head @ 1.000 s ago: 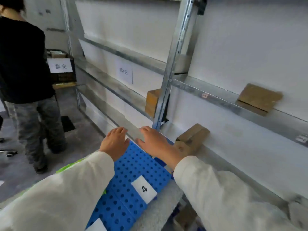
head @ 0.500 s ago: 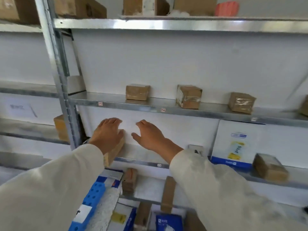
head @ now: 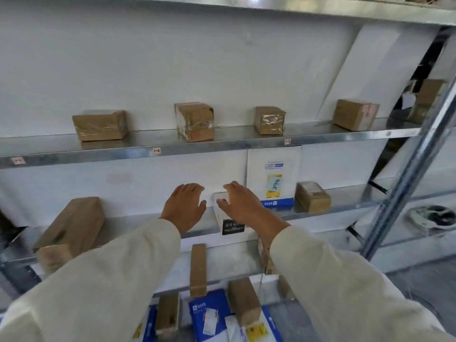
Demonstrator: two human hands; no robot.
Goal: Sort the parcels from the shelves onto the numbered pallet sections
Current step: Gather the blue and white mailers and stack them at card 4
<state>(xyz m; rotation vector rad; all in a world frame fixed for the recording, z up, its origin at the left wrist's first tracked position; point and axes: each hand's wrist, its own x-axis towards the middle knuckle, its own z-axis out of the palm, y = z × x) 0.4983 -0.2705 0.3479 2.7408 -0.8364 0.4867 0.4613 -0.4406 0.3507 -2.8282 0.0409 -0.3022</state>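
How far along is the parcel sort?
Done: can't tell, no pallet in view. In hand: nothing yet; left hand and right hand reach open toward the white box. Left: four brown boxes on the shelf above, more below.

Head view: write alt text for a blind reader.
A left hand and right hand in cream sleeves reach, fingers open, for a small white box on a grey metal shelf. Taped brown cardboard parcels sit on the shelf above.

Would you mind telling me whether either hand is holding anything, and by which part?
Nothing is gripped: the left hand is open beside the white box, and the right hand is open over its top.
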